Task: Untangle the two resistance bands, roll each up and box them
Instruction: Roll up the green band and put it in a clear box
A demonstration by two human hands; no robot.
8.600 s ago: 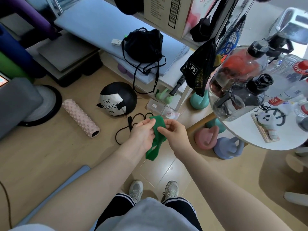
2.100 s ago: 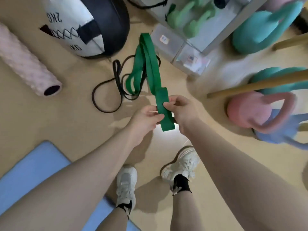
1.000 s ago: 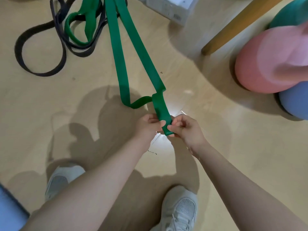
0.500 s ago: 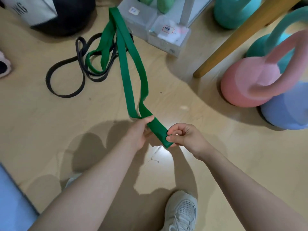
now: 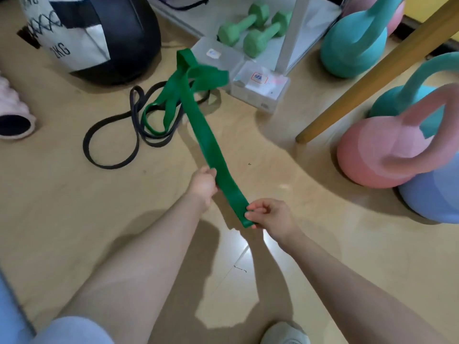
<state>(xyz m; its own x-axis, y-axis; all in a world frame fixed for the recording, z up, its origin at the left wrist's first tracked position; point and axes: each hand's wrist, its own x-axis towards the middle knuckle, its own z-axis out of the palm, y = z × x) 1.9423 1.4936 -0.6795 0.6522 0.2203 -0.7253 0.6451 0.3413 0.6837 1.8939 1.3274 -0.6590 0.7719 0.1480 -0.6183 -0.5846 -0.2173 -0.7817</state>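
Observation:
The green resistance band runs flat and doubled from my hands up to a loose fold near the boxes. My right hand pinches its near end between thumb and fingers. My left hand grips the band a little further up. Its far loops lie on the floor, still threaded through the thin black resistance band, which sprawls in loops on the wood floor. Two small translucent boxes stand just past the bands.
A black-and-white 2 kg medicine ball and a pink foam roller are at the left. Green dumbbells, teal, pink and blue kettlebells and a wooden table leg crowd the right.
My hands have moved apart along the green band, which is now pulled straighter and flat. The far fold of the band has lifted and flipped near the boxes.

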